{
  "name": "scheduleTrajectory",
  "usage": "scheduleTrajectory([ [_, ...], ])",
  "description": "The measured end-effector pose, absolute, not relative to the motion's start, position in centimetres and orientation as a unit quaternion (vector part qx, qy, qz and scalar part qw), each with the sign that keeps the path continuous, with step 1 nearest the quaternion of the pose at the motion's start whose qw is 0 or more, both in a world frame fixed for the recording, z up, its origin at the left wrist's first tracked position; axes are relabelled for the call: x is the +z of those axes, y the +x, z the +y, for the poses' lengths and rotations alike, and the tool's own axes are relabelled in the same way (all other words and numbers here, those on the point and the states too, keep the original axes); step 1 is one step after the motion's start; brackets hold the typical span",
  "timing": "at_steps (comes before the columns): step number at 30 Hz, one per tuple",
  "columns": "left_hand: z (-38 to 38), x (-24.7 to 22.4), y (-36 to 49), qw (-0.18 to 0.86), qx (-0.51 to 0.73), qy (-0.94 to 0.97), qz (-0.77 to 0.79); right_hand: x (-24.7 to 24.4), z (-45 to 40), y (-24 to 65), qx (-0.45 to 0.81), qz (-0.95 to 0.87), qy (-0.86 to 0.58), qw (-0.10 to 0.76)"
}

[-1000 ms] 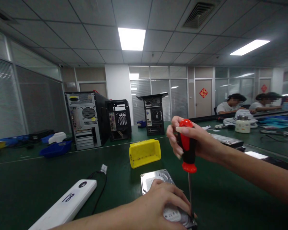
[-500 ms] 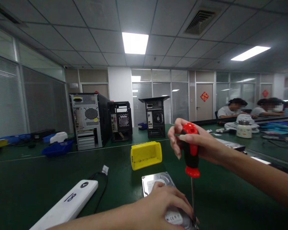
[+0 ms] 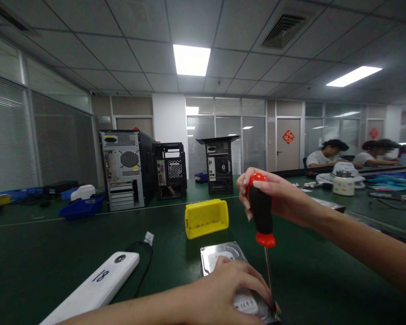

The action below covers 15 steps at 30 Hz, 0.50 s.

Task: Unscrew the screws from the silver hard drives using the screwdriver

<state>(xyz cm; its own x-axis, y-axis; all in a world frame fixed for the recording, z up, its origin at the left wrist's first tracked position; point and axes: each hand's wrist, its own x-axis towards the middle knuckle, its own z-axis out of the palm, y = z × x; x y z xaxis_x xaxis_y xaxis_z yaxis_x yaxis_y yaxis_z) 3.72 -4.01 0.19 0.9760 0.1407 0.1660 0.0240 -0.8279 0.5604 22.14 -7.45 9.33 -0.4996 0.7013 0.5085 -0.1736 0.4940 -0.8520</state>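
A silver hard drive [image 3: 223, 251] lies on the green table near the bottom centre. Across its middle is my left hand [image 3: 235, 289], fingers wrapped over the drive and gripping its edges. My right hand [image 3: 274, 194] grips the red and black handle of a screwdriver [image 3: 261, 210], closed around its top. The shaft points down and leans slightly, its tip at the drive's near right corner beside my left fingertips. Whatever lies under the tip is too small to make out.
A yellow bin [image 3: 206, 220] stands on its side beyond the drive. To the left lies a white power bank [image 3: 98, 284] marked 18, with a black cable. Computer cases [image 3: 128, 171] stand behind, near a blue tray [image 3: 81, 208]. Co-workers [image 3: 328, 153] sit at the far right.
The screwdriver handle has turned and tilted a little to the left, with my right fingers shifting around it. My left hand and the hard drive stay in place.
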Motion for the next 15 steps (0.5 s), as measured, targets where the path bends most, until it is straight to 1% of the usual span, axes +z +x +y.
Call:
scheduleTrajectory([
  [3, -4.1, 0.4, 3.7, 0.291, 0.104, 0.950, 0.043, 9.1, -7.1, 22.1, 0.463, -0.731, -0.161, 0.475],
  [9, -4.4, 0.8, 3.6, 0.290, 0.089, 0.951, 0.058, 9.1, -7.5, 21.7, 0.479, -0.731, -0.137, 0.467],
  [12, -4.7, 1.5, 3.5, 0.294, 0.077, 0.951, 0.062, 9.8, -8.1, 21.9, 0.471, -0.740, -0.181, 0.445],
  [15, -4.9, 2.0, 3.6, 0.291, 0.054, 0.952, 0.078, 10.6, -8.5, 22.2, 0.420, -0.764, -0.243, 0.426],
])
